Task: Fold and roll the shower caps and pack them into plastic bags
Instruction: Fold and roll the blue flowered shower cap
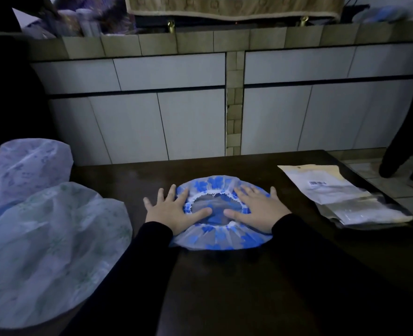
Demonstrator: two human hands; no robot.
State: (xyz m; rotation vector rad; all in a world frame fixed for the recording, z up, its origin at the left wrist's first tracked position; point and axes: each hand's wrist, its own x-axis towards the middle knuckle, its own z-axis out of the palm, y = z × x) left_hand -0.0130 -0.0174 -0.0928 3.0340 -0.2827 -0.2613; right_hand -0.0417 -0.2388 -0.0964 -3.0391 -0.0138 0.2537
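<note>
While both hands lie flat and spread, holding nothing, the blue-flowered shower cap (221,213) sits pressed under them near the middle of the dark table (249,275), its white elastic opening facing up; the left hand (176,212) covers the cap's left side with its outer fingers spilling onto the bare wood, and the right hand (257,208) covers the cap's right side, the two thumbs pointing toward each other inside the elastic ring. Judged from this, the work is at its very start for this cap; it is flattened but shows no fold, no roll. Left of the cap, two pale caps (43,229) lie loose and puffed, unfolded as well. Right of the cap, well apart from it, a small stack of plastic bags (341,195) rests flat; none looks filled, so folding, rolling and packing all appear to remain.
</note>
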